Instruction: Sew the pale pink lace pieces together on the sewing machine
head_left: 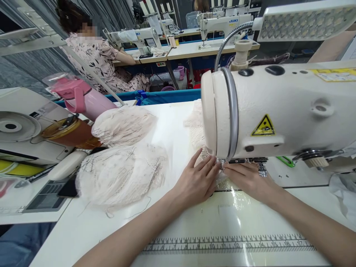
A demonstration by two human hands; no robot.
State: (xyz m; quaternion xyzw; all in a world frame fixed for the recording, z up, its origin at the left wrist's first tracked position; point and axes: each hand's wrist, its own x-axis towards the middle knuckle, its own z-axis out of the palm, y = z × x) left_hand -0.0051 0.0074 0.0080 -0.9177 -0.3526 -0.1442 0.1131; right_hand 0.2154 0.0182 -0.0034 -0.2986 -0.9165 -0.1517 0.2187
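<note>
A strip of pale lace fabric lies on the table and runs under the head of a white sewing machine. My left hand rests on this fabric, fingers stretched out, just left of the needle area. From the other side, my right hand reaches under the machine head; its fingers are pressed together at the fabric by the presser foot. The machine head partly covers those fingers and the needle. Two heaps of sheer lace pieces, a front heap and a back heap, lie to the left.
A ruler strip runs along the front edge. At left stand a pink bottle, an amber container and another machine. Green thread snips lie at right. A lamp hangs above; a person sits across.
</note>
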